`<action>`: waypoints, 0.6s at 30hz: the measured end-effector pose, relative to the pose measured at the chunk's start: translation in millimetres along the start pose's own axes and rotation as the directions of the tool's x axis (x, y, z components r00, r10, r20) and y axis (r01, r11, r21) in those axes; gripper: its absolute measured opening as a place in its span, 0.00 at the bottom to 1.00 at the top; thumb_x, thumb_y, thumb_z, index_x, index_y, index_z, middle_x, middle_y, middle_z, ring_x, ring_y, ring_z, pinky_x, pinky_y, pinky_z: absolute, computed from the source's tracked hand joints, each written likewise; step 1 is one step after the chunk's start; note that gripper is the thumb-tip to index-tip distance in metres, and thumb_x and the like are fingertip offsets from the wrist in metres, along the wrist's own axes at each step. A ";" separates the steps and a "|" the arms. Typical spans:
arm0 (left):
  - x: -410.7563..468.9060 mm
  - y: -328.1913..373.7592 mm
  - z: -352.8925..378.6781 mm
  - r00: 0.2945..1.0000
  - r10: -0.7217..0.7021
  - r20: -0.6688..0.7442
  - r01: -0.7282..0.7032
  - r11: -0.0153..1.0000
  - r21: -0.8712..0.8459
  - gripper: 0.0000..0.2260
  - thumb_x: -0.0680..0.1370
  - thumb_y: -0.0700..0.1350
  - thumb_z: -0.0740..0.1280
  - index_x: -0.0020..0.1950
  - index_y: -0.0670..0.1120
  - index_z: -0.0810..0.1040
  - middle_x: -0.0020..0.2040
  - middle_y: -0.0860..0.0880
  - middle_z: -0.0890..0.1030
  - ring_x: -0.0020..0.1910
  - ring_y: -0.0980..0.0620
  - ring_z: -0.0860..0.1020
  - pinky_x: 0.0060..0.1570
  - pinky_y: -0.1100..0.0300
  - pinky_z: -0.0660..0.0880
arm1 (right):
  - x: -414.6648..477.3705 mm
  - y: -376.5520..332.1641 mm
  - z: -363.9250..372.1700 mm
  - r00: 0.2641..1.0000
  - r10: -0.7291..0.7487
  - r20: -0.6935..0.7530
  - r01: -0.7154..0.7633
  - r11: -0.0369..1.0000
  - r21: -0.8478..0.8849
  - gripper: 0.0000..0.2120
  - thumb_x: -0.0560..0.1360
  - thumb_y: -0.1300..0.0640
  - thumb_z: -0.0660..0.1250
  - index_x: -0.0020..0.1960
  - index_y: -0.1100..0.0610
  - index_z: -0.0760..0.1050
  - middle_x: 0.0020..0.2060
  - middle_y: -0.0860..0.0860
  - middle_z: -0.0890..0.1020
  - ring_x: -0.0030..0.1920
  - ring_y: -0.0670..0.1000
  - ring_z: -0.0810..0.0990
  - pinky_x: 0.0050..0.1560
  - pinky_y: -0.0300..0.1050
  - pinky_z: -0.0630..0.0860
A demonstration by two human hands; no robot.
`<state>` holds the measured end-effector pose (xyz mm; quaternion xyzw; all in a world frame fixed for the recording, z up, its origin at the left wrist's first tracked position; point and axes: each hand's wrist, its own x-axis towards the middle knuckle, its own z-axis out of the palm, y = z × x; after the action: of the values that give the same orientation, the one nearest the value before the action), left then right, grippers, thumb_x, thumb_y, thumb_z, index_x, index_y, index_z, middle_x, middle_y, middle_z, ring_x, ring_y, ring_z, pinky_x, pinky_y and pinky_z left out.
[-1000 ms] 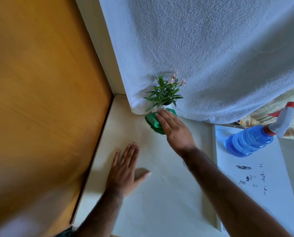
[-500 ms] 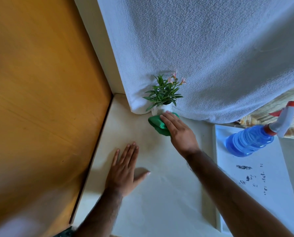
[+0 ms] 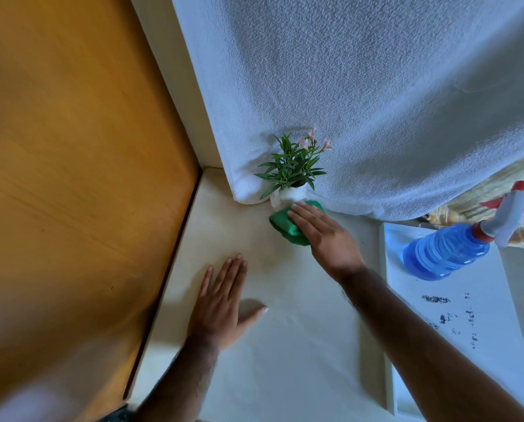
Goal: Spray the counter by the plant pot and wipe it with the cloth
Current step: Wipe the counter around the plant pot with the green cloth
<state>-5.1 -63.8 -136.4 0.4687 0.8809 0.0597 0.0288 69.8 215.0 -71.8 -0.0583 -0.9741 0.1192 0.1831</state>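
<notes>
A small white plant pot point(image 3: 288, 196) with green leaves and pink flowers stands at the back of the cream counter point(image 3: 285, 345), against a hanging white towel. My right hand point(image 3: 324, 236) presses flat on a green cloth point(image 3: 285, 228) directly in front of the pot, fingertips almost touching it. My left hand point(image 3: 221, 306) lies flat on the counter nearer to me, fingers spread, holding nothing. A blue spray bottle point(image 3: 446, 251) with a white and red trigger head stands to the right on a white board.
An orange-brown wooden panel point(image 3: 72, 193) walls off the left side of the counter. The white towel point(image 3: 376, 102) hangs over the back. The white board point(image 3: 467, 315) on the right has dark specks on it. A yellowish fabric point(image 3: 482, 193) shows behind the bottle.
My right hand has slid the green cloth a little to the right along the base of the pot. The left hand and the bottle have stayed put.
</notes>
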 end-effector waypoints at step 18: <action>0.0 1.4 -0.2 1.000 0.001 -0.018 -0.001 1.000 0.008 0.45 0.78 0.74 0.54 0.84 0.43 0.56 0.84 0.46 0.57 0.83 0.48 0.57 0.78 0.40 0.58 | 8.2 5.1 4.4 0.996 -0.077 0.041 0.077 0.997 0.009 0.24 0.77 0.67 0.55 0.70 0.61 0.78 0.69 0.56 0.79 0.70 0.56 0.77 0.75 0.48 0.66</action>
<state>-4.0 -63.1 -136.0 0.4689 0.8810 0.0604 0.0189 60.9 220.3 -74.2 -0.0174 -0.9788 0.1170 0.1675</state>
